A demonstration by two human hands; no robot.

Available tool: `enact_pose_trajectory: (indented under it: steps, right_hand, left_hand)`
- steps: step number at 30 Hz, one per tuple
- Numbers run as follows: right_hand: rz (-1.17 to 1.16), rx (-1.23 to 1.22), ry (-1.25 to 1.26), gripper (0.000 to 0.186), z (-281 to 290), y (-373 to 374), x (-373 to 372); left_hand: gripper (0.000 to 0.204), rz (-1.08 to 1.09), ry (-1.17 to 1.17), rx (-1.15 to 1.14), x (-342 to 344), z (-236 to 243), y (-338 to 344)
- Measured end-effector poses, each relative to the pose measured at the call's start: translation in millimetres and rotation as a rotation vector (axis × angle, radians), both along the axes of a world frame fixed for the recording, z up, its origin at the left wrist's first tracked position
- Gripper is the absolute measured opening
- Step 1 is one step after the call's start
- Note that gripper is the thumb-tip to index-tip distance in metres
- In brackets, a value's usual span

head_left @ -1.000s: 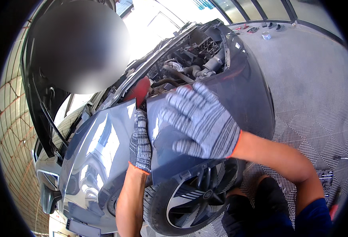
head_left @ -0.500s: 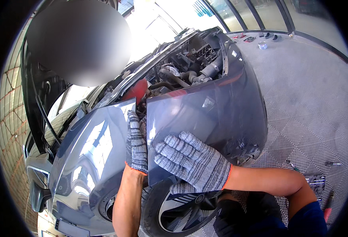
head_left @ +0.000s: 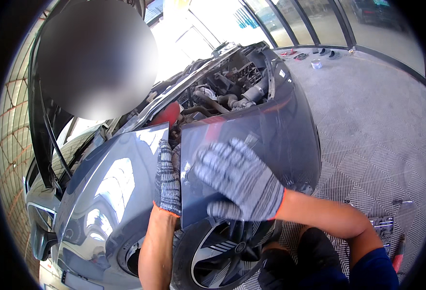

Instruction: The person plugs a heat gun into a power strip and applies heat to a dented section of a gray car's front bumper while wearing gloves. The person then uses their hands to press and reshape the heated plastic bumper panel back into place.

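Observation:
A dark grey bumper cover (head_left: pixel 280 130) spans the front corner of the car, with a gap between it and the glossy grey fender (head_left: pixel 92 179). My left hand (head_left: pixel 167 181), in a grey-and-black knit glove with an orange cuff, reaches upright into that gap. Its visible fingers are stretched out; part of the hand is hidden behind the panel edge. In a matching glove, my right hand (head_left: pixel 239 181) is spread over the bumper's outer face, fingers extended and slightly blurred. Whether its palm touches the surface, I cannot tell. Below both hands is the front wheel (head_left: pixel 222 256).
Hoses and engine parts (head_left: pixel 237 94) lie exposed behind the bumper. A person in a blurred patch (head_left: pixel 97 63) is at the far left. On the patterned floor (head_left: pixel 367 145) are a tool tray (head_left: pixel 382 226), a red-handled tool (head_left: pixel 398 258) and a small tin (head_left: pixel 316 64).
My right hand has shifted slightly upward over the bumper, its thumb now farther from the wheel. The left hand stays in the gap. The view has tilted a little.

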State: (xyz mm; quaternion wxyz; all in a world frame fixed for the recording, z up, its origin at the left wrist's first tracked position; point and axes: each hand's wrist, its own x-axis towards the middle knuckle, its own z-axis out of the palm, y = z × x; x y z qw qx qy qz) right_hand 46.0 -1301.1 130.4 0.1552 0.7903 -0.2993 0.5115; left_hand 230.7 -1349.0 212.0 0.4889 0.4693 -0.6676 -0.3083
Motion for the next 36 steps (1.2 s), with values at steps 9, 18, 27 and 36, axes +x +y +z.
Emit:
enact_pose_trajectory:
  steps: [9,18,27,36]
  right_hand:
    - [-0.229,0.297,-0.011,0.062,45.0,-69.9,-26.8]
    - [-0.213,0.217,-0.055,0.062,44.0,-69.5,-32.1]
    - [0.126,0.047,-0.052,0.079,14.4,1.5,24.5]
    - [0.122,-0.008,0.056,0.076,-2.0,8.7,17.2]
  left_hand:
    - [0.058,0.131,-0.350,-0.125,9.3,-4.6,27.1]
    - [0.058,0.006,-0.166,-0.013,-7.0,3.1,33.4]
    - [0.041,0.071,0.256,-0.057,11.2,-9.2,-4.5]
    - [0.043,0.032,0.178,-0.036,12.5,-6.6,8.1]
